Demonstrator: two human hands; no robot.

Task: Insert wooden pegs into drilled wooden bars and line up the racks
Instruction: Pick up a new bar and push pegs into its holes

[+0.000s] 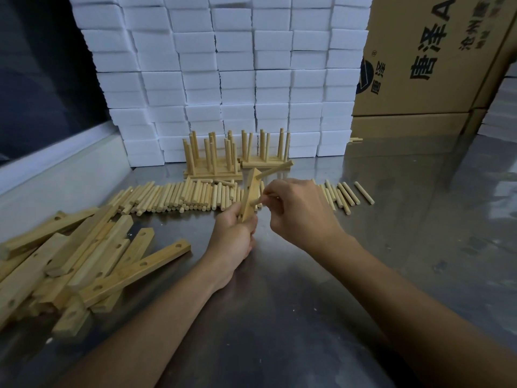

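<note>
Left hand (237, 231) grips the drilled bar (251, 196) upright, steadying it; right hand (293, 211) pinches a peg (258, 202) at its hole.

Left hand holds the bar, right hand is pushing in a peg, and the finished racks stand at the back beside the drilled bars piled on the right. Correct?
Not quite. The head view shows the drilled bars piled on the left, near the front, away from the racks. The rest holds: left hand holds the bar, right hand pushes in a peg.
</note>
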